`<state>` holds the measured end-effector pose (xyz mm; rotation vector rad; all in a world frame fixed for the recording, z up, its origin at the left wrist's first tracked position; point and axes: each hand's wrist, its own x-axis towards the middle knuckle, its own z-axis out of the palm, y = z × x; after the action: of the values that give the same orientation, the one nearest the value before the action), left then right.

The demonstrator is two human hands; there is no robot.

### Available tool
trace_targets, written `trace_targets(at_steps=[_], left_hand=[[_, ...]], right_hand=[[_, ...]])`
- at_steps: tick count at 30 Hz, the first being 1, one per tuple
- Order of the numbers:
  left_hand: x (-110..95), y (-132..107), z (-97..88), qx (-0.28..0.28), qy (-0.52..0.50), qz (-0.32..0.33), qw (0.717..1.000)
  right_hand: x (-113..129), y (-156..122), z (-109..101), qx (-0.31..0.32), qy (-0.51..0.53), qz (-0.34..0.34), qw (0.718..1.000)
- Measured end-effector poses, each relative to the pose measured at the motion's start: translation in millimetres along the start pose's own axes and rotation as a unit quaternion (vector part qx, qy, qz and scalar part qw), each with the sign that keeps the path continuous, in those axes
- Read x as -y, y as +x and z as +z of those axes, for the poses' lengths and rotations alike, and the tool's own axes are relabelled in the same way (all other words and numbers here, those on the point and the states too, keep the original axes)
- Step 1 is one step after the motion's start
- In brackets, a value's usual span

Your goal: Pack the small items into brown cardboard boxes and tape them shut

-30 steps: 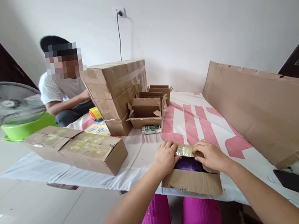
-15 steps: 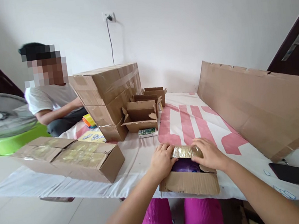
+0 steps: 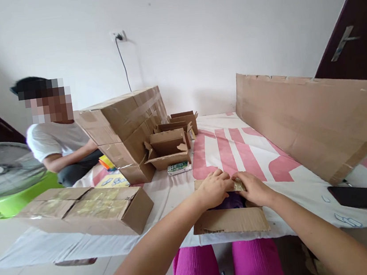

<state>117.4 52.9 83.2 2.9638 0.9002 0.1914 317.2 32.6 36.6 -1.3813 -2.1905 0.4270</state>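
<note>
In front of me at the table edge sits a small cardboard box (image 3: 230,221), its near flap folded outward. Something purple (image 3: 230,201) shows inside, mostly covered by my hands. Along the far side runs a flap with shiny packing tape (image 3: 239,185). My left hand (image 3: 215,188) lies over that flap, fingers curled onto it near the middle. From the other side my right hand (image 3: 252,188) grips the taped flap, fingers bent and thumb toward the opening. The fingertips of both hands are close together and partly hidden.
A long taped carton (image 3: 85,212) lies at left, before a stack of cartons (image 3: 125,131). Open small boxes (image 3: 167,150) and a little green-white carton (image 3: 179,168) stand beyond. At right are a large cardboard panel (image 3: 301,118) and a dark phone (image 3: 361,198). A person (image 3: 57,144) sits at left.
My left hand has moved right along the taped flap, closer to my right hand, and now covers more of the tape. The view has tilted up slightly and shifted right.
</note>
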Motion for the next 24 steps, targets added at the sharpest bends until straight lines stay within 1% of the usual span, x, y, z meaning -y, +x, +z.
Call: trace_targets(at_steps=[3, 5, 10, 12, 13, 15, 17, 19, 20, 22, 24], left_hand=[[5, 8, 4.0, 0.01, 0.004, 0.018, 1.0], [7, 9, 6.3, 0.001, -0.003, 0.017, 1.0], [10, 2, 9.7, -0.032, -0.063, -0.027, 0.997], [12, -2, 11.0, -0.04, -0.083, -0.049, 0.995], [13, -4, 12.0, -0.043, -0.089, -0.059, 0.993], [15, -8, 15.0, -0.053, -0.089, -0.073, 0.992], [17, -11, 19.3, -0.067, -0.078, -0.086, 0.991], [17, -13, 24.1, -0.067, -0.064, -0.119, 0.989], [17, -13, 26.3, -0.058, -0.059, -0.139, 0.987], [17, -12, 30.0, -0.034, -0.058, -0.17, 0.983], [17, -12, 32.7, -0.023, -0.059, -0.178, 0.982]], right_hand=[[-2, -1, 1, -0.008, 0.009, -0.002, 1.0], [-3, 0, 2, -0.013, 0.018, -0.003, 1.0], [-8, -1, 3, -0.025, 0.041, -0.011, 0.999], [-17, -6, 3, -0.071, 0.075, -0.01, 0.995], [-25, -10, 3, -0.109, 0.083, 0.007, 0.991], [-43, -23, 5, -0.183, 0.067, 0.075, 0.978], [-63, -41, 7, -0.215, 0.02, 0.144, 0.966], [-82, -62, 12, -0.21, -0.019, 0.18, 0.961], [-91, -73, 14, -0.194, -0.044, 0.196, 0.96], [-103, -94, 21, -0.141, -0.119, 0.233, 0.955], [-112, -109, 27, -0.083, -0.193, 0.251, 0.945]])
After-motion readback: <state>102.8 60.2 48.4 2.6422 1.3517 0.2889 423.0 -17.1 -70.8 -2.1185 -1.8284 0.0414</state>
